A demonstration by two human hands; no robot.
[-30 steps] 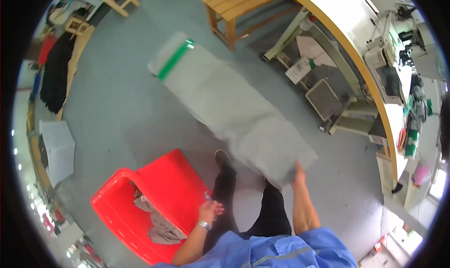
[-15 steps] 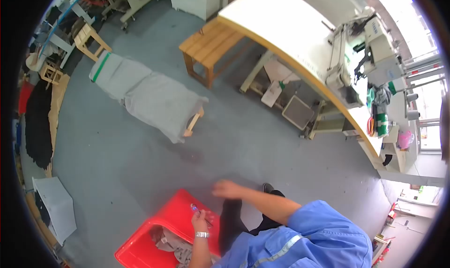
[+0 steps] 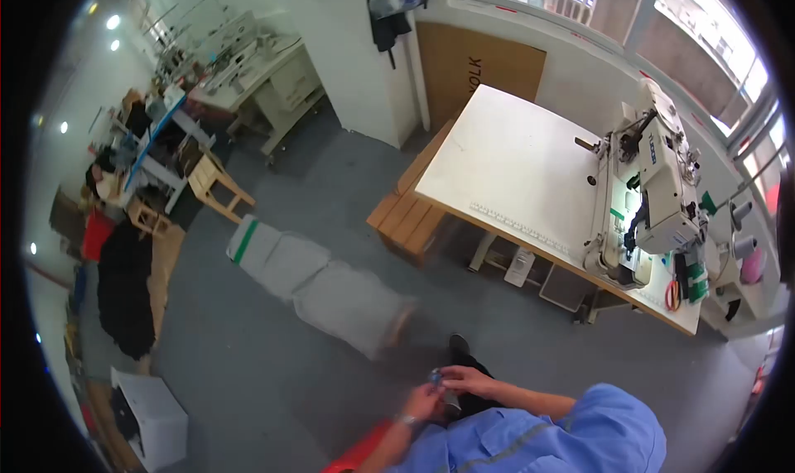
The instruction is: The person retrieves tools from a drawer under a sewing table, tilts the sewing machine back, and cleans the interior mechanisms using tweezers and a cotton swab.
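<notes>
My left hand [image 3: 424, 403], with a silver watch at its wrist, is closed around a small blue object [image 3: 436, 377] whose kind I cannot make out. From the other side, my right hand [image 3: 469, 382] meets it, fingers pinched at that same object. Both hands are close together in front of my body, above my dark trousers and shoe. Below my left forearm shows part of a red bin [image 3: 364, 446]; its contents are hidden.
A bench draped in grey cloth [image 3: 344, 295] stands ahead. To the right is a white table [image 3: 522, 171] bearing a sewing machine [image 3: 658, 179] and orange-handled scissors [image 3: 672, 294]. A wooden bench [image 3: 410, 225] stands beside it. A white box [image 3: 157, 415] sits at left.
My right hand has come in to meet my left at the small blue object. My left hand has moved away from over the red bin's opening. The view has tilted up, showing more of the room.
</notes>
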